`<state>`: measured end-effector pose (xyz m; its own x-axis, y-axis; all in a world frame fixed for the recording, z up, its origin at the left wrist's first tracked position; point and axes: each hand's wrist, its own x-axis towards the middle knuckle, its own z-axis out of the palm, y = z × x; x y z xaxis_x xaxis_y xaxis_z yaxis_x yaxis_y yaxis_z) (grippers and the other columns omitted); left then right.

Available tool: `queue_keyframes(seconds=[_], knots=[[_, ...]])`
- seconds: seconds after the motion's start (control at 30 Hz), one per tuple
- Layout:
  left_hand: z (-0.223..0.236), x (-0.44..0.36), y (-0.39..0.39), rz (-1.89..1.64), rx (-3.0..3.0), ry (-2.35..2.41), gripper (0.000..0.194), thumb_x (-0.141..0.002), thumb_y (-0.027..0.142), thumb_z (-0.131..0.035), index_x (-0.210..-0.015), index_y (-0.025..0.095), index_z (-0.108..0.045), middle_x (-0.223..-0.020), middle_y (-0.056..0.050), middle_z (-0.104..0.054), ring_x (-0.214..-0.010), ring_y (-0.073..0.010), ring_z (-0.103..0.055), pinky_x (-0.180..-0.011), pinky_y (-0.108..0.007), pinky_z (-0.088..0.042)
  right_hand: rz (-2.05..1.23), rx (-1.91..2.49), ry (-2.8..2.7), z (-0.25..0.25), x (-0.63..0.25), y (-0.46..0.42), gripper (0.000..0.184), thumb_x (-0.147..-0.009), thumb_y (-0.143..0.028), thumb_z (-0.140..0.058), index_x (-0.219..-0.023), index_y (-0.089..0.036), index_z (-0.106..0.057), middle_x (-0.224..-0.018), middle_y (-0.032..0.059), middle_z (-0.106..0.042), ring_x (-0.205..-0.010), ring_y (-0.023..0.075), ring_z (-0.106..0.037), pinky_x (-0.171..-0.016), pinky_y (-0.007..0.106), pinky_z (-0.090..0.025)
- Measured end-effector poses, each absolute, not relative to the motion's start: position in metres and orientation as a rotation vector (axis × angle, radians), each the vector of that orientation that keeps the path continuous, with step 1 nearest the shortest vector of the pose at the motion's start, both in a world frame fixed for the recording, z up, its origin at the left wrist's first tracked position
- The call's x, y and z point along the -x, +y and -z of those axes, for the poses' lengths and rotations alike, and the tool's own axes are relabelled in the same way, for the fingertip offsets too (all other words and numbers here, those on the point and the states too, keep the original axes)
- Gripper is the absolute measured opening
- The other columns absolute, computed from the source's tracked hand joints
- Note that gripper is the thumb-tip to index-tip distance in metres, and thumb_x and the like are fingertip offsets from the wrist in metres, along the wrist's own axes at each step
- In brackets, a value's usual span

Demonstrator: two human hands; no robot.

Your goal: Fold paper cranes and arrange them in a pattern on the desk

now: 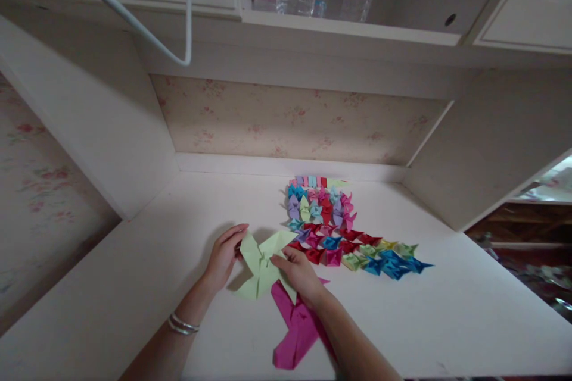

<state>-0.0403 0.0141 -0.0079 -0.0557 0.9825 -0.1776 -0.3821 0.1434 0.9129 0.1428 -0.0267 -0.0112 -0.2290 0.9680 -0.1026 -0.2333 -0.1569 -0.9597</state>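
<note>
Head: hands (300, 274) on likely pinwheel (263, 277).

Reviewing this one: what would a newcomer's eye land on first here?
Probably the pale green paper pinwheel at front centre, in the right hand, with the left hand at its left edge. Next, the rows of colourful origami pieces on the white table beyond, and the magenta folded paper partly beneath the right forearm.

The left hand (223, 257) and right hand (300, 275) hold a pale-green folded-paper pinwheel (258, 278) — a magenta folded-paper shape (297, 333) lies close by.
</note>
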Motion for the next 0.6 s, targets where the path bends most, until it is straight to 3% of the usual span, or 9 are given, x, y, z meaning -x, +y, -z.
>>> queue_keyframes(seconds=[0.2,0.6], knots=[[0.0070,0.0417,0.0145,-1.293,-0.752,1.065,0.039,-0.064,0.034,-0.073,-0.098,0.016,-0.069,-0.089,-0.007,-0.071,-0.057,-0.0103,-0.055,-0.045,-0.022,-0.031,-1.592,0.978,-1.098,0.0066,-0.1429,-0.0284,0.022,-0.073,-0.037,-0.070,-0.083,-0.017,-0.070,-0.077,0.0033,-0.070,-0.069,0.0192,-0.064,-0.066,0.029,-0.047],[0.0049,0.0414,0.0149,-1.297,-0.709,1.042,0.042,-0.064,0.035,-0.072,-0.100,0.014,-0.069,-0.090,-0.009,-0.072,-0.058,-0.0117,-0.057,-0.047,-0.023,-0.032,-1.589,0.996,-1.080,0.0123,-0.1435,-0.0268,0.026,-0.071,-0.039,-0.070,-0.084,-0.017,-0.069,-0.076,0.0036,-0.070,-0.068,0.0191,-0.064,-0.066,0.029,-0.047]])
